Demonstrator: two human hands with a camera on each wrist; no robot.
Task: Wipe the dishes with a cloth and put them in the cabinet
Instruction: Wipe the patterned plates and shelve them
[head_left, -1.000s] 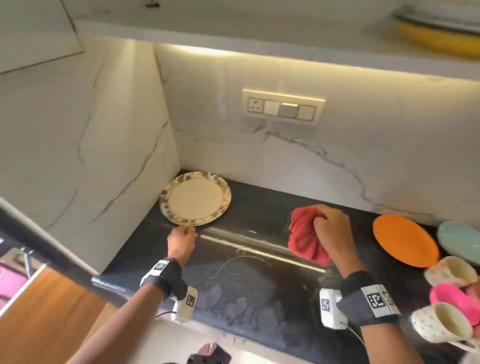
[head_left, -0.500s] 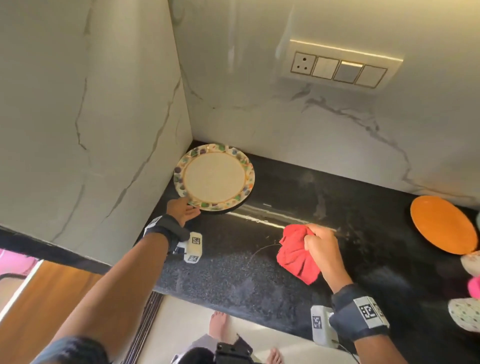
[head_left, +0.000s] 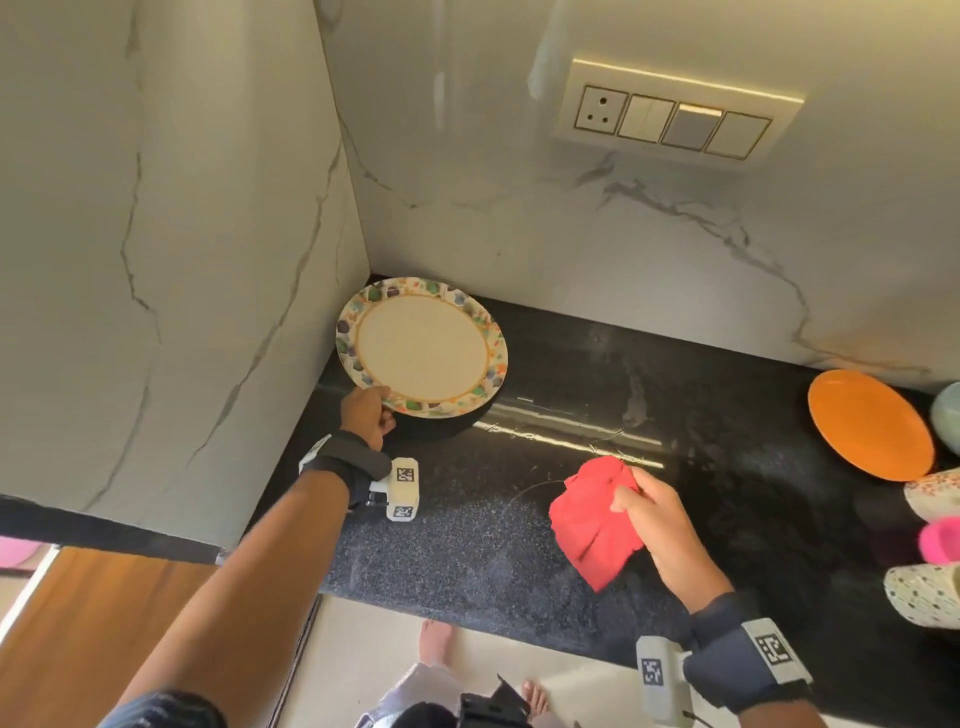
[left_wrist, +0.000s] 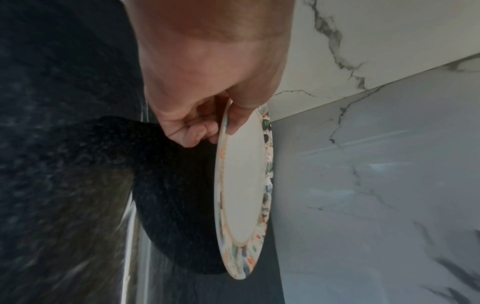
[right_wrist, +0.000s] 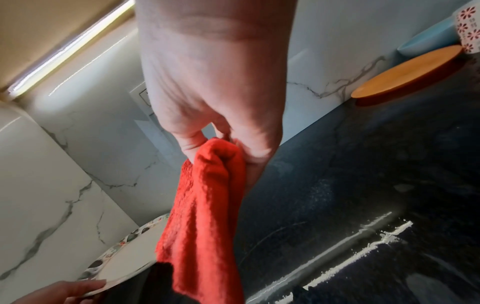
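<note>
My left hand (head_left: 368, 414) pinches the near rim of the patterned plate (head_left: 422, 347), lifting it at the counter's (head_left: 571, 519) back-left corner. My right hand (head_left: 662, 540) grips the red cloth (head_left: 592, 525) mid-counter. Pickup step; next, bring cloth onto plate face and wipe.

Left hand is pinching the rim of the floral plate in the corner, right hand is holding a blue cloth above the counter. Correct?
One error: the cloth is red, not blue, as the head and right wrist views show. The rest stands: the left hand pinches the rim of the floral plate in the corner, and the right hand holds the cloth above the counter.
</note>
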